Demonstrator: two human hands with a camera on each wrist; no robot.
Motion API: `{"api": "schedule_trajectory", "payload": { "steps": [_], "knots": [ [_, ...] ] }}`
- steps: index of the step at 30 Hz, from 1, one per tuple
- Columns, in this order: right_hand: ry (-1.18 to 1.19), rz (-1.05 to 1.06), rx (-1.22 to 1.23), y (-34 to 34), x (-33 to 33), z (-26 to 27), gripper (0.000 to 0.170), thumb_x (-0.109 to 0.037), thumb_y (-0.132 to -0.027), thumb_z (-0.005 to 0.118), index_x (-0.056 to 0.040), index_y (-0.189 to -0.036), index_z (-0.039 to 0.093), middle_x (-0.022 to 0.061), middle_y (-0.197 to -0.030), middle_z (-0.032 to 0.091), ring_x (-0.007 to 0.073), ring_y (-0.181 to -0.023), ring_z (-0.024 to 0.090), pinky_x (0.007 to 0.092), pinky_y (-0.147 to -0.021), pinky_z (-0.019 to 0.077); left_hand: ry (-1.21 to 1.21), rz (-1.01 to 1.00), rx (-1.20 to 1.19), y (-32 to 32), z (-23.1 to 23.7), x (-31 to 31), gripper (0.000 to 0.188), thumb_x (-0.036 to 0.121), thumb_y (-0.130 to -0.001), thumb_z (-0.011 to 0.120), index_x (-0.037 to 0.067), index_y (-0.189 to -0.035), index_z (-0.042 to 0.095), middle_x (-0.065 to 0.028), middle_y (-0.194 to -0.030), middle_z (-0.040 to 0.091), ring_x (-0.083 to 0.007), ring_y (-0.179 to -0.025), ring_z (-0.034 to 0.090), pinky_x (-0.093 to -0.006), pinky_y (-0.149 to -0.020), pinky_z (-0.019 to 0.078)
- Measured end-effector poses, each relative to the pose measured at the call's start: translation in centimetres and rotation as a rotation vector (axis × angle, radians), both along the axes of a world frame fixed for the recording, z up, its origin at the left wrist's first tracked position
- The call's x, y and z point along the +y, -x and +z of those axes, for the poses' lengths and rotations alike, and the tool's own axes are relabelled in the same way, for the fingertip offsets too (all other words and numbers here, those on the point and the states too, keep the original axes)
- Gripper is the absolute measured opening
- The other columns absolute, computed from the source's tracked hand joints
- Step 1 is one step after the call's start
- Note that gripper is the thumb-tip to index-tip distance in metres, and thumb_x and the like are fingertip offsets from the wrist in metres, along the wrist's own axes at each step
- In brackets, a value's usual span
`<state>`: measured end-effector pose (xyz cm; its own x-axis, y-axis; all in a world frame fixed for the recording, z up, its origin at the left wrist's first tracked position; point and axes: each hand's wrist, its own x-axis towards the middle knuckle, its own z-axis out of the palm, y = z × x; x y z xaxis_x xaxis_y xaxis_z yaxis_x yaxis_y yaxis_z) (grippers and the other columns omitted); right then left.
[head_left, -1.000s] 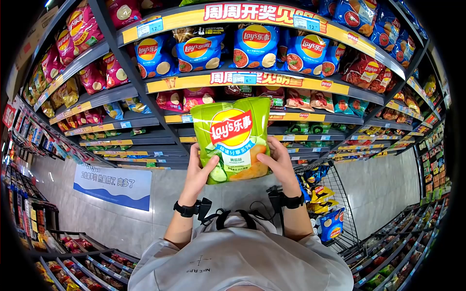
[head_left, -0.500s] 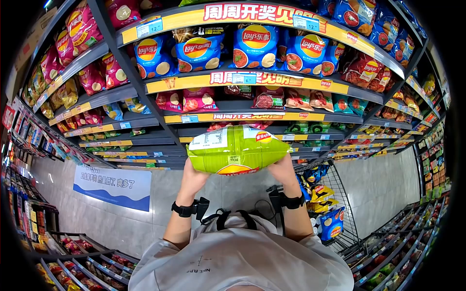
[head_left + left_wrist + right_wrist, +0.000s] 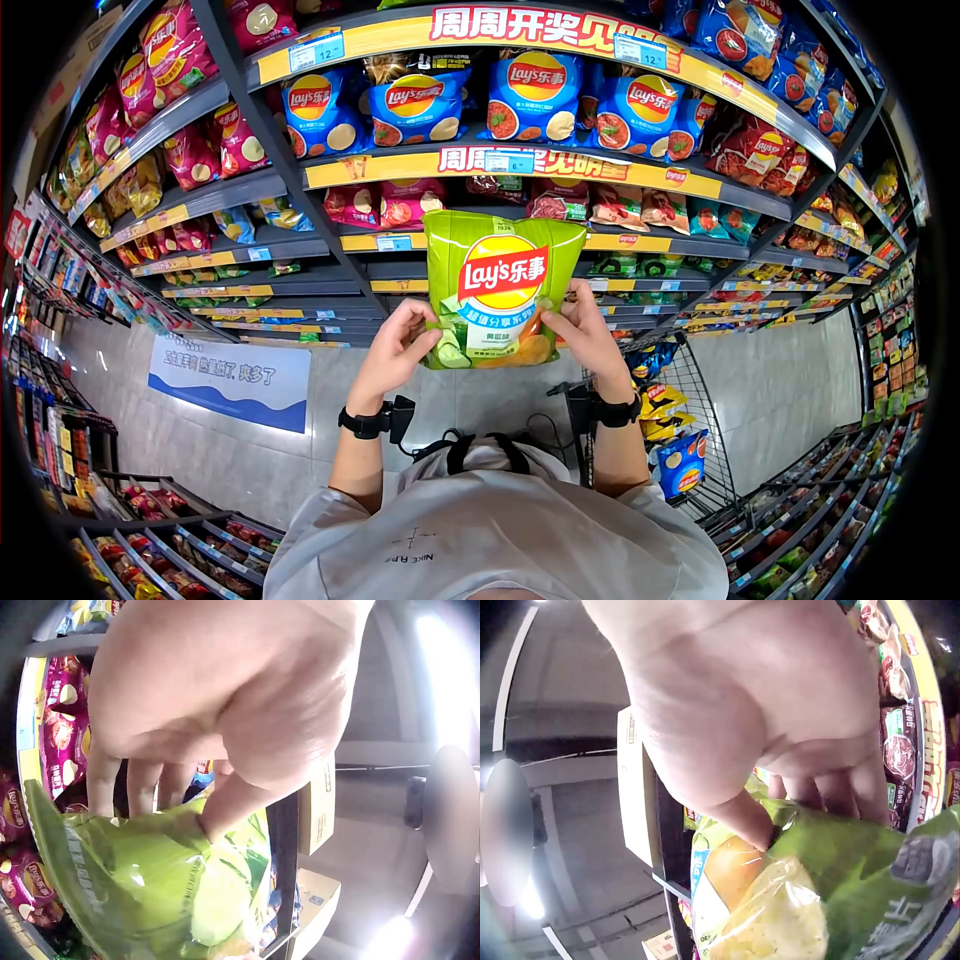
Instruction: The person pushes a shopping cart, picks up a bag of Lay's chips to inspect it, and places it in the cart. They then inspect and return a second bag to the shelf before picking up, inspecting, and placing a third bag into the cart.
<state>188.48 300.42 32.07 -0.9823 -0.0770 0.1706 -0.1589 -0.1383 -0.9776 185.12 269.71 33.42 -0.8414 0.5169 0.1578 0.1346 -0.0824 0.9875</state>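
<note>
A green chip bag (image 3: 503,285) is held upright between both hands, its printed front facing the head camera. The left hand (image 3: 402,343) grips its lower left edge, thumb on the front and fingers behind. On the lower right edge, the right hand (image 3: 590,335) pinches it the same way. In the left wrist view, the thumb of the left hand (image 3: 225,705) presses the green bag (image 3: 150,877). The right wrist view has the right hand (image 3: 757,712) with its thumb against the bag (image 3: 847,862), fingers partly hidden behind it.
Shelves (image 3: 700,175) of blue, pink and red chip bags stand in front. A wire cart (image 3: 715,440) with blue and yellow bags is at the right of the person. A blue and white floor sign (image 3: 230,385) lies at the left, and more shelves flank both sides.
Half a second ago the bag was tipped, showing its back and top edge; now its front faces up to the head camera again. Bag and hands sit slightly farther right than one second ago.
</note>
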Motion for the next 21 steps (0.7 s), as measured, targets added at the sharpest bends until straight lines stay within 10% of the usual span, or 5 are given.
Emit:
{"api": "schedule_trajectory", "payload": {
  "steps": [8, 16, 19, 21],
  "knots": [
    [0.078, -0.049, -0.098, -0.7, 0.1, 1.4, 0.038, -0.012, -0.099, 0.057, -0.0054, -0.134, 0.045, -0.0043, -0.088, 0.058, -0.0001, -0.067, 0.044, 0.0174, -0.056, 0.0320, -0.135, -0.105, -0.214, 0.3, 0.3, -1.8, 0.038, 0.026, -0.105, 0.046, 0.001, -0.133, 0.053, -0.0066, -0.116, 0.064, -0.0102, -0.099, 0.060, -0.0256, -0.085, 0.0489],
    [0.377, 0.016, -0.187, -1.1, 0.5, 0.6, 0.048, -0.016, -0.101, 0.055, -0.0061, -0.146, 0.043, -0.0043, -0.098, 0.062, 0.0006, -0.072, 0.050, 0.0185, -0.063, 0.0412, -0.275, -0.011, -0.365, 0.7, -0.5, -1.2, 0.053, 0.038, -0.106, 0.039, -0.003, -0.138, 0.048, -0.0112, -0.124, 0.063, -0.0158, -0.109, 0.063, -0.0297, -0.090, 0.0518],
    [0.508, -0.078, -0.282, -1.4, 0.0, 1.5, 0.048, -0.017, -0.101, 0.053, -0.0001, -0.144, 0.042, 0.0071, -0.110, 0.067, 0.0114, -0.091, 0.066, 0.0265, -0.078, 0.0536, -0.488, -0.028, -0.486, 0.0, -0.1, -0.1, 0.055, 0.040, -0.105, 0.039, -0.003, -0.139, 0.047, -0.0116, -0.124, 0.063, -0.0172, -0.114, 0.061, -0.0325, -0.094, 0.0507],
    [0.641, 0.421, -0.139, -0.9, 0.6, 0.6, 0.046, -0.018, -0.101, 0.052, 0.0045, -0.140, 0.043, 0.0207, -0.123, 0.063, 0.0289, -0.111, 0.065, 0.0421, -0.092, 0.0554, -0.562, 0.043, -0.579, 0.8, -2.5, -0.7, 0.057, 0.041, -0.106, 0.036, -0.005, -0.138, 0.044, -0.0176, -0.123, 0.064, -0.0259, -0.114, 0.062, -0.0388, -0.097, 0.0514]
  ]
}}
